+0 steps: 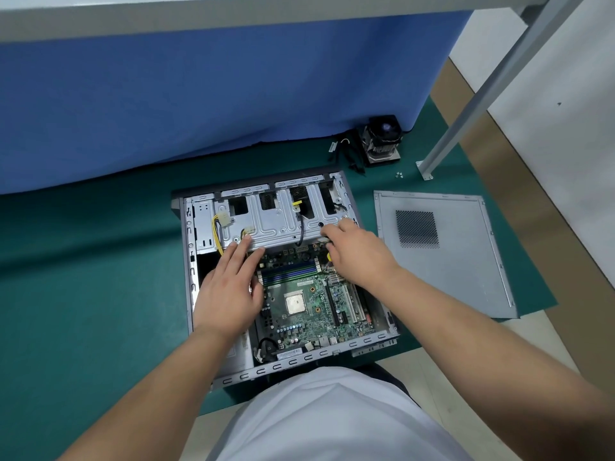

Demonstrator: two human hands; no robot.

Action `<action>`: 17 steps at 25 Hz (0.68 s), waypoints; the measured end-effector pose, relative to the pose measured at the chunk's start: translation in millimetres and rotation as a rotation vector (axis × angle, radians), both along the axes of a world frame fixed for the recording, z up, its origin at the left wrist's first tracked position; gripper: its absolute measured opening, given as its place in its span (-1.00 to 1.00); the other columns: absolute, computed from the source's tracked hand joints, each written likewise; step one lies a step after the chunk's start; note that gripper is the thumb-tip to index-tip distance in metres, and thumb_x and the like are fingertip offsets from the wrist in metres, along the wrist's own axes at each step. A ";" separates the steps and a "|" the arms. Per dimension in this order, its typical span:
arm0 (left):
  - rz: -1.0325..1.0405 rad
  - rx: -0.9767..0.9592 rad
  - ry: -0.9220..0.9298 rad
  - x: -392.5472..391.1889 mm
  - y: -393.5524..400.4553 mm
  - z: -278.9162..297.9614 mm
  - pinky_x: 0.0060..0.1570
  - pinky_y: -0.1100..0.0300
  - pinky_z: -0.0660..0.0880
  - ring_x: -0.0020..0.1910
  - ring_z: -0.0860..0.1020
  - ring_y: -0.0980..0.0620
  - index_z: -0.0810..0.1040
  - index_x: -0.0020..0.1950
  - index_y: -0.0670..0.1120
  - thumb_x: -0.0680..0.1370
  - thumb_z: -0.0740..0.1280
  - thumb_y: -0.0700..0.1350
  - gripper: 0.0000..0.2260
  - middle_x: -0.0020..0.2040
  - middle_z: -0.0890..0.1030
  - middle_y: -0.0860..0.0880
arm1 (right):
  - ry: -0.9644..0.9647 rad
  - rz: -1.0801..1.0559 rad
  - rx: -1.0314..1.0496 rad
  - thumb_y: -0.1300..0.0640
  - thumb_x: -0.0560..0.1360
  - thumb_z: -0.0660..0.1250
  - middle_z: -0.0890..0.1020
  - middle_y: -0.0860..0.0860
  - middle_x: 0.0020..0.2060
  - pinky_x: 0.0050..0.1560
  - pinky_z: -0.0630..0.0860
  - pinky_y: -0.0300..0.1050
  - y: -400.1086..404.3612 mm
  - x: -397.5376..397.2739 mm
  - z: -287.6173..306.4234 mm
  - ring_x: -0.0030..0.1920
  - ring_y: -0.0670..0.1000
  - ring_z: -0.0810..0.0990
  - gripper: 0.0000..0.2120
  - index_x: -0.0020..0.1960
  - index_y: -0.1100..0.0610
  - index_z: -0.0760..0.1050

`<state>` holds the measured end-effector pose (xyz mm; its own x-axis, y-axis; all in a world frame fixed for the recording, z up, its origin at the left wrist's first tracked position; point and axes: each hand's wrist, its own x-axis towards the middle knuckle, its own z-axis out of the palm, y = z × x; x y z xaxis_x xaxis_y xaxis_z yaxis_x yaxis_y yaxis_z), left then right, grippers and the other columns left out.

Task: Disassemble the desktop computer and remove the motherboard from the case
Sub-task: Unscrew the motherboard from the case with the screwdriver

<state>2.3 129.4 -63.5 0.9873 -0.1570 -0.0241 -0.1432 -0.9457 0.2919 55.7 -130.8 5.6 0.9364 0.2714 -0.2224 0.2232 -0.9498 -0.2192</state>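
Motherboard point(309, 304) sits flat in the open case point(233, 377), mid green mat point(83, 277): thin, rigid, fragile; lift by bare edges, judged light. Left hand point(229, 294) rests flat, fingers straight. Right hand point(356, 251) curled at drive cage point(276, 224); grip contents unclear.

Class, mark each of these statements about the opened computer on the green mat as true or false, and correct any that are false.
1. The motherboard sits inside the case. True.
2. The side panel is fitted on the case. False: it lies flat on the mat, to the right of the case.
3. The CPU cooler is mounted on the motherboard. False: it stands on the mat beyond the case, and the processor is bare.
4. The left hand reaches to the edge of the metal drive cage. True.
5. The right hand rests on the side panel. False: it is inside the case, by the cage.
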 end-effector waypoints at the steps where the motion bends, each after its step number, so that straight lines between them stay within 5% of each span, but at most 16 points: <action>1: -0.001 0.002 0.002 0.2 0.2 -0.1 0.33 -0.06 0.48 0.62 0.15 0.00 0.27 0.58 0.15 0.59 0.26 0.00 -0.46 0.67 0.10 0.13 | 0.035 0.038 0.036 0.17 0.59 0.24 0.47 0.03 0.18 -0.09 0.62 0.06 -1.5 -0.7 -0.6 0.09 0.11 0.54 -0.64 0.38 -0.01 0.42; 10: 0.002 0.003 -0.004 0.9 -0.1 -2.0 0.33 -0.06 0.49 0.62 0.16 -0.01 0.27 0.58 0.14 0.59 0.25 0.01 -0.47 0.66 0.12 0.12 | 0.071 -0.037 0.231 0.22 0.52 0.31 0.49 0.02 0.25 0.31 0.47 -0.02 -11.3 0.6 -7.3 0.29 0.09 0.46 -0.52 0.42 0.00 0.45; 13: -0.003 0.005 -0.003 1.1 0.4 -3.4 0.33 -0.06 0.49 0.62 0.16 -0.01 0.27 0.58 0.14 0.59 0.24 0.02 -0.46 0.66 0.11 0.12 | 0.030 -0.085 0.168 0.06 0.63 0.26 0.49 0.07 0.29 0.20 0.55 0.08 -12.4 -0.4 -8.9 0.20 0.14 0.55 -0.61 0.46 0.00 0.40; 17: 0.002 0.004 -0.004 1.3 0.7 -4.8 0.35 -0.06 0.47 0.62 0.15 0.00 0.25 0.58 0.15 0.59 0.23 0.03 -0.46 0.66 0.10 0.13 | 0.061 -0.038 0.236 0.33 0.49 0.29 0.49 -0.03 0.17 0.10 0.55 -0.04 -13.5 -2.6 -7.7 0.10 0.05 0.56 -0.57 0.28 0.00 0.52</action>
<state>3.6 130.0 -68.2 0.9877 -0.1547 -0.0206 -0.1424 -0.9473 0.2870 53.1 -144.3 -2.1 0.9338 0.2874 -0.2132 0.1681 -0.8782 -0.4478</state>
